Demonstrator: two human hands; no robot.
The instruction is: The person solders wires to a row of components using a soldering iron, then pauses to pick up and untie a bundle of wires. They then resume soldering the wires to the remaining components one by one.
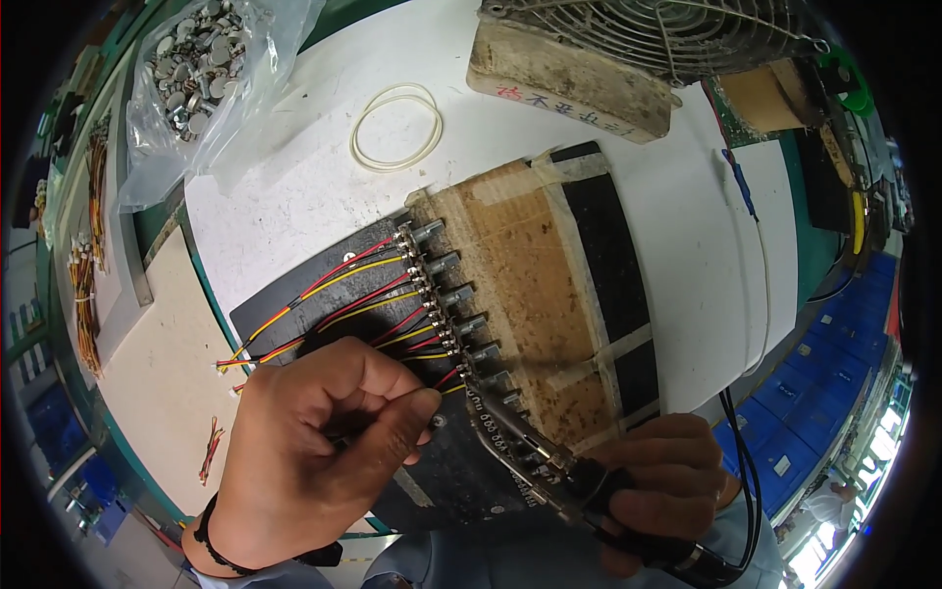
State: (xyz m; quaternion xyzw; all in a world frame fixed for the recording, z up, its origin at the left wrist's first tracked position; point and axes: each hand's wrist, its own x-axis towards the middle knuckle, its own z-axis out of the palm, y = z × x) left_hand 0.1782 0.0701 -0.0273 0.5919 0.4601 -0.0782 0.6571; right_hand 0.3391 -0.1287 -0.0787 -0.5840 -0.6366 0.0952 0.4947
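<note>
My left hand (pixel 334 442) is closed in a pinch on thin red and yellow wires (pixel 453 386), whose ends reach the row of components. My right hand (pixel 667 471) grips a corded, two-pronged soldering iron (pixel 597 491) by its black handle. Its long prongs point up and left, and the tips are at the component terminals beside my left fingertips. The small metal-shafted components (pixel 457 294) stand in a slanting row along a worn wooden block (pixel 520 265). Several have red, black and yellow wires (pixel 339 282) running left across a black board (pixel 285 312).
A clear bag of small metal parts (pixel 196 74) lies at the far left. A coil of pale solder-like wire (pixel 396 128) rests on the white sheet. At the back are a dirty block (pixel 569 88) and a fan grille (pixel 667 29). Blue bins (pixel 785 412) stand right; wire bundles (pixel 86 294) lie left.
</note>
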